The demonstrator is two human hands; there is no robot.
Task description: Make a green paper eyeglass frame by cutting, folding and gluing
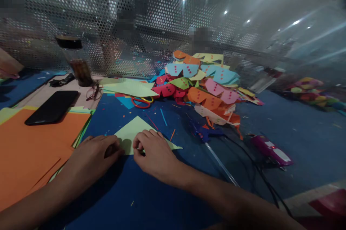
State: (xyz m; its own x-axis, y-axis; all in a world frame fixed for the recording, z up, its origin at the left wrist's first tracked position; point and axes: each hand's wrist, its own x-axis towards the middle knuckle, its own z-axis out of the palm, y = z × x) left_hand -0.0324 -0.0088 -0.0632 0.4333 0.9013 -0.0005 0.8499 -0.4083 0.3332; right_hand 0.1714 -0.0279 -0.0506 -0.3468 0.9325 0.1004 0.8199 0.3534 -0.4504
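Observation:
A pale green sheet of paper [136,127], folded into a triangle, lies on the blue tabletop with its point facing away from me. My left hand [101,150] is closed at the paper's left corner, thumb and fingers pinched on the near edge. Beside it, my right hand [154,150] has its fingers curled and pressed down on the middle of the same near edge. The two hands are a short gap apart. Part of the right side of the triangle is hidden under my right hand. Small paper scraps lie around it.
Left are orange sheets [35,154], a black phone [52,107] and a drink bottle [78,62]. Ahead lie scissors [142,104] and a heap of coloured paper cutouts [208,85]. Right are a blue glue gun [207,131], its glue stick [221,164] and a corded purple device [271,150].

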